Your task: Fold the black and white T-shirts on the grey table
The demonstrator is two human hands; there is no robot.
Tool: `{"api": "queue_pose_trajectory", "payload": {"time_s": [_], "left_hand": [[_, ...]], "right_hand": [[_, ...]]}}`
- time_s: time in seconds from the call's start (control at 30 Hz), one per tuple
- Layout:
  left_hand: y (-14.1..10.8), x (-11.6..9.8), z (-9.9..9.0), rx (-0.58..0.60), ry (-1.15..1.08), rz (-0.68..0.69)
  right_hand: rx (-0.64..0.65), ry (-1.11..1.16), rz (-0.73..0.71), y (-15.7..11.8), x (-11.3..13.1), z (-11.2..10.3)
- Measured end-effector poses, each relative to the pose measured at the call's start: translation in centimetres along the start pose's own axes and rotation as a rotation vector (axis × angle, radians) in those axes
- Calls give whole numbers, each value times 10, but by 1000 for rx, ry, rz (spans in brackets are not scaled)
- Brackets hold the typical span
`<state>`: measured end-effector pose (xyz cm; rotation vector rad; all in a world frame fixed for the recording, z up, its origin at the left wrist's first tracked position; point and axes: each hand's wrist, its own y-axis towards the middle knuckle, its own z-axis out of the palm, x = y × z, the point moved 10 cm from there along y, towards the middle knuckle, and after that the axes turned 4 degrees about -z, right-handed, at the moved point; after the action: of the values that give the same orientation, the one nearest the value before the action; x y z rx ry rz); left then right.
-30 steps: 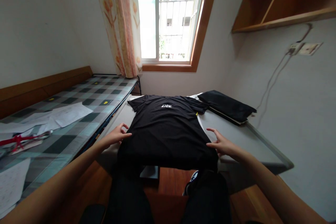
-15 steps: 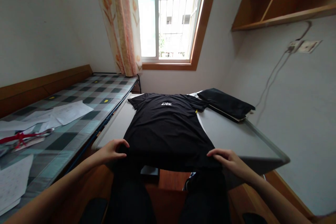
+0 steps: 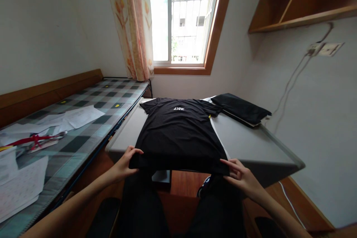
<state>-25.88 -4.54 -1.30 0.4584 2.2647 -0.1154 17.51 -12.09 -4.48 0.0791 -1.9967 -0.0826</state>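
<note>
A black T-shirt (image 3: 180, 134) lies spread over a light grey table (image 3: 248, 141), with its collar end toward the window and small white lettering on it. Its bottom edge hangs past the table's near side, above my lap. My left hand (image 3: 125, 166) grips the left corner of the hem between thumb and fingers. At the opposite corner, my right hand (image 3: 244, 179) pinches the hem the same way, thumb underneath. Faint creases run across the cloth, and a white strip shows along the shirt's right side.
A black folded item (image 3: 241, 108) lies at the table's back right. On the left stands a bed (image 3: 80, 145) with a checked cover, loose papers (image 3: 85, 116) and a red strap (image 3: 35, 138). A wooden shelf (image 3: 301, 16) hangs at the upper right. My legs are under the table edge.
The shirt's bottom edge has risen and straightened between my hands. My right thumb now shows below the hem. The view has shifted slightly left.
</note>
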Motion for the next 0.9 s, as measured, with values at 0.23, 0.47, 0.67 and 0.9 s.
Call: {"api": "queue_pose_trajectory", "payload": {"time_s": [0.23, 0.47, 0.67, 0.9], "left_hand": [[-9, 2, -7, -146, -111, -29], [-17, 0, -10, -221, -80, -70], [-21, -3, -17, -303, 23, -30], [-22, -7, -22, -342, 68, 43]], "right_hand": [[-309, -199, -103, -8, 7, -25], [-436, -372, -233, -20, 24, -24], [-435, -549, -278, -24, 25, -14], [-386, -655, -305, -25, 36, -9]]}}
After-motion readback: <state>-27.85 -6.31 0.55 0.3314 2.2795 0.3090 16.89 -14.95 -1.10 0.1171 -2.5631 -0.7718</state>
